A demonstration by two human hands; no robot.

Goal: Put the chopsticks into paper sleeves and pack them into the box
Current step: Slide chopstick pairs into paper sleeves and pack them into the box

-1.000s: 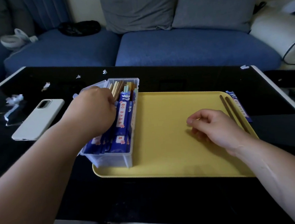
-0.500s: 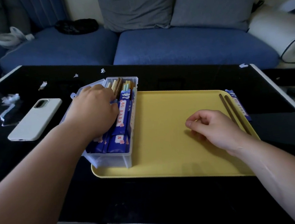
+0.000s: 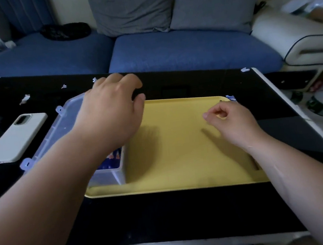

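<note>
Left hand: the left hand (image 3: 113, 110) hovers palm down over the far end of the box, its fingers bent down past the box's 12 o'clock end; whether they grip anything cannot be told.
Right hand: the right hand (image 3: 232, 120) rests at the tray's 2 o'clock area, fingers curled in and thumb tip against the forefinger, with nothing visible between them.
Box: a clear rectangular plastic box (image 3: 112, 175) stands on the tray's 9 o'clock side, mostly covered by the left hand and forearm.
Lid: the clear hinged lid (image 3: 60, 128) lies open at the box's 9 o'clock side, over the tabletop.
Packed sleeves: blue printed paper sleeves (image 3: 112, 161) show inside the box at its 6 o'clock end.
Loose chopsticks: a dark chopstick tip (image 3: 220, 100) shows at the right hand's 12 o'clock; the rest is hidden.
Loose sleeve: a blue-and-white paper sleeve end (image 3: 231, 98) lies at the tray's 1 o'clock corner.
Tray: a flat yellow rectangular tray (image 3: 179, 159) sits mid-tabletop.
Tabletop: a glossy black tabletop (image 3: 164, 218).
Phone: a white phone (image 3: 17, 137), back up, lies at the lid's 9 o'clock.
Scraps: white paper scraps (image 3: 25, 98) lie at the phone's 12 o'clock.
Sofa: a blue sofa (image 3: 170, 50) stands beyond the tabletop.
</note>
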